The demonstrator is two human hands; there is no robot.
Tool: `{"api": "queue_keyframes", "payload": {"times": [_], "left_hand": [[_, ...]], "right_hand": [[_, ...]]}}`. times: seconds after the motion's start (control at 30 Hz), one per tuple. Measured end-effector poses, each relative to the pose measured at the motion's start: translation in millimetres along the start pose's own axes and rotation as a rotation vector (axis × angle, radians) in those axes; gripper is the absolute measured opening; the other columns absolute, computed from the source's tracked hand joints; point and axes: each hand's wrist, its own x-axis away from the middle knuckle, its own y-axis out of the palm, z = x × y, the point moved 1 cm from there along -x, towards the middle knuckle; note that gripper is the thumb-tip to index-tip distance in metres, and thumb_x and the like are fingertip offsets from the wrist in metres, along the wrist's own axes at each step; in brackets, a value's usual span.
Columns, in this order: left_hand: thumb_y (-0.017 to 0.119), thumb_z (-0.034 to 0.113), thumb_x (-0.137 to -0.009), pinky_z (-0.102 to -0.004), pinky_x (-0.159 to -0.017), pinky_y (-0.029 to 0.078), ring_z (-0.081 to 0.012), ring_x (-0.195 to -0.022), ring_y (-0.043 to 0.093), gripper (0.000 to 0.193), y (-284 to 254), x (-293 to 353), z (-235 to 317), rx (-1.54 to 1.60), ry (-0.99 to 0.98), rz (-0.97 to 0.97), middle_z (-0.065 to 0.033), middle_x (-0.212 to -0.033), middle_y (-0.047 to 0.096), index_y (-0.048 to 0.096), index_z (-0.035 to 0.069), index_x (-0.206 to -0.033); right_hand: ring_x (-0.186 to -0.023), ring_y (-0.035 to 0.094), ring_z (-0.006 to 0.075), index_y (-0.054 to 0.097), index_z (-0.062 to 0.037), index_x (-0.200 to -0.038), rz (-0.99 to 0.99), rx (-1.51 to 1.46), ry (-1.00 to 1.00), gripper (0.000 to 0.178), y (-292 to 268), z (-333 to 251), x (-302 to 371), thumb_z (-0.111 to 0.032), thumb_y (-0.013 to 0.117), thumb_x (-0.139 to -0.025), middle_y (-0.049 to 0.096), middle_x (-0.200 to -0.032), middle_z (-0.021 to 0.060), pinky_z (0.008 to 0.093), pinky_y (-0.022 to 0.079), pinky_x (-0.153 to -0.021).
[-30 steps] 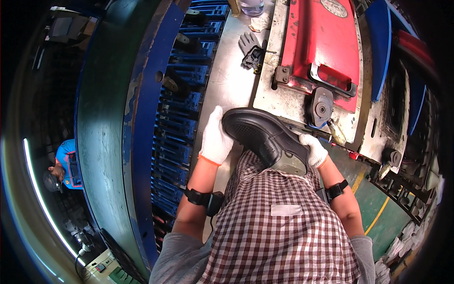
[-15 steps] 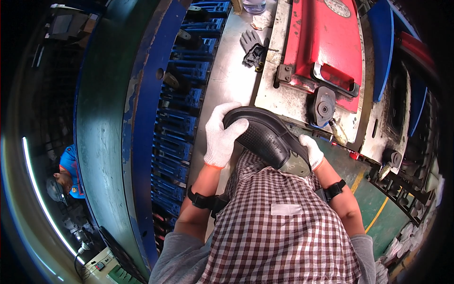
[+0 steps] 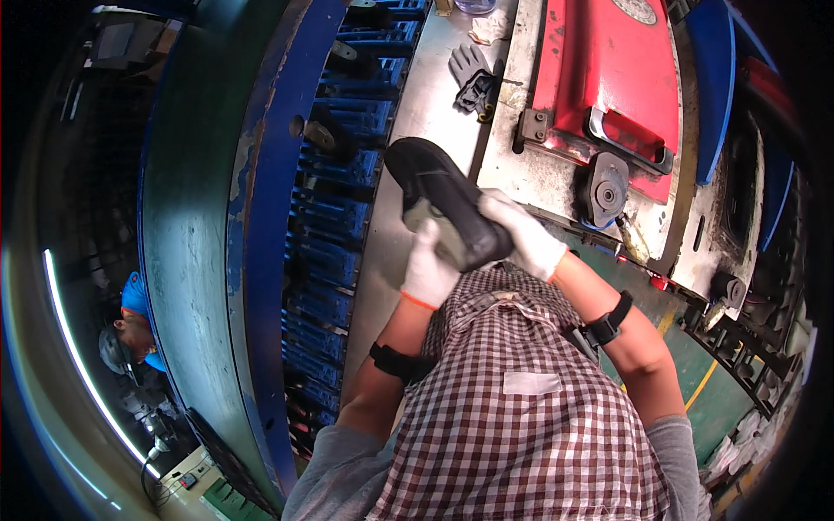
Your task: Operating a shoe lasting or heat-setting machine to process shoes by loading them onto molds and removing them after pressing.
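While the left hand and right hand share a grip on the black-and-olive shoe, it sits toward one o'clock from the view's center. A grey glove lies on the desk beyond.

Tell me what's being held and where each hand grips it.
A black shoe: the left hand holds it at the olive-green section, and the right hand grips the opposite side near the heel end.
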Motion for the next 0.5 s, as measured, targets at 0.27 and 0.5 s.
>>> {"api": "queue_keyframes", "payload": {"times": [0.27, 0.5], "left_hand": [[0.066, 0.03, -0.09, -0.0467, -0.102, 0.056, -0.0278, -0.115, 0.069, 0.042, -90, -33, 48, 0.145, 0.015, 0.498, -0.0069, -0.123, 0.072, 0.067, 0.013, -0.128], [0.072, 0.027, -0.087, -0.0416, -0.077, 0.059, -0.0249, -0.078, 0.065, 0.013, -292, -105, 122, -0.246, 0.128, 0.648, -0.0026, -0.087, 0.063, 0.064, 0.017, -0.086]], "right_hand": [[-0.125, 0.062, 0.0354, 0.068, -0.0032, -0.127, 0.315, 1.243, -0.671, 0.038, 14, -36, 36, -0.023, 0.068, -0.094, 0.069, -0.129, 0.0165, 0.0432, 0.045, -0.113], [-0.121, 0.064, 0.0345, 0.075, -0.01, -0.116, 1.043, 1.722, -0.876, 0.038, -68, -45, 114, 0.003, 0.071, -0.081, 0.072, -0.12, 0.0119, 0.0492, 0.047, -0.108]]}}
